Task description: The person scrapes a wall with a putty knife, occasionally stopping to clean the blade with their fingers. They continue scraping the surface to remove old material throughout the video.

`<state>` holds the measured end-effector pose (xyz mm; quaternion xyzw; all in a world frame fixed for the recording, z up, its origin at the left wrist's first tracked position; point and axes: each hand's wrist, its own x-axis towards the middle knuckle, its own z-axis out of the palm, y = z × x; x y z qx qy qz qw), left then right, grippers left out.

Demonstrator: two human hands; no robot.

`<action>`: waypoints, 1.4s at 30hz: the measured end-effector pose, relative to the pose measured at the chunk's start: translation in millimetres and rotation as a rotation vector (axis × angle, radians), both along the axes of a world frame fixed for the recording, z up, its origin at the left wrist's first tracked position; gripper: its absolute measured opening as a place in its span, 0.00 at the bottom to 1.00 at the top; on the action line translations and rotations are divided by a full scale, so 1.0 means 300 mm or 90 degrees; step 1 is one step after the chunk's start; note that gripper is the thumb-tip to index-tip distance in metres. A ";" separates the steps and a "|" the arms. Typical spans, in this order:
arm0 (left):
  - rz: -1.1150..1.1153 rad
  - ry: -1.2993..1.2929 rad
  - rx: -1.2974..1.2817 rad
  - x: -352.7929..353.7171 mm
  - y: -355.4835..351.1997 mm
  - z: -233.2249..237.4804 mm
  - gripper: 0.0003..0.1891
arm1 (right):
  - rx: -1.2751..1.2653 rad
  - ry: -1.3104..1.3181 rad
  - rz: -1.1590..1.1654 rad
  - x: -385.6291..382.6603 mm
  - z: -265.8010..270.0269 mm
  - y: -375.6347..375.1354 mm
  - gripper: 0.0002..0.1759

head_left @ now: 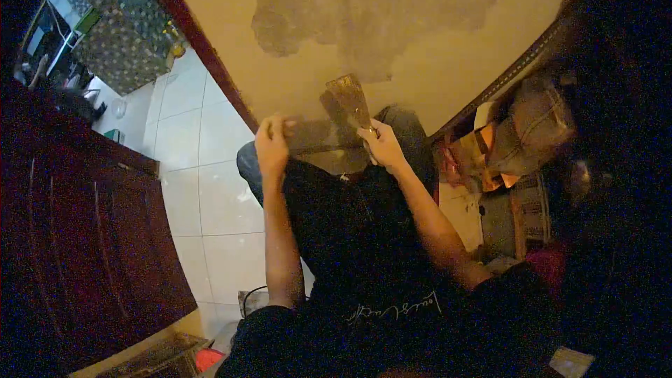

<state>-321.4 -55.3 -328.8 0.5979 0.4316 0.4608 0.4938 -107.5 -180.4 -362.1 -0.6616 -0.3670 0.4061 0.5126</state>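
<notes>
My right hand (383, 143) grips the handle of a putty knife (346, 98), its wide, stained blade pointing up toward the wall. The blade is close to the wall (308, 91); whether it touches cannot be told. My left hand (271, 143) is raised above my left knee, near the wall's left edge, fingers loosely bent and apart with nothing visible in them. A large rough grey patch (378, 14) covers the upper part of the yellowish wall in front of me.
A dark red door (91, 252) stands at the left beside a white tiled floor (231, 203). A mosaic-patterned surface (126, 42) shows beyond the doorway. At the right are piled bags (535, 126) and a crate-like rack (535, 203). My bent legs are close to the wall.
</notes>
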 end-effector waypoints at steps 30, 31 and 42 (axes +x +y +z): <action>-0.008 0.097 0.225 0.261 -0.038 0.090 0.17 | 0.332 -0.348 -0.033 -0.054 0.046 0.019 0.37; -0.011 0.114 0.257 0.285 -0.027 0.151 0.17 | 0.341 -0.353 -0.033 -0.041 0.080 0.024 0.37; 0.464 0.190 0.916 0.423 0.349 0.924 0.34 | 0.410 -0.787 -0.346 0.196 0.885 0.164 0.32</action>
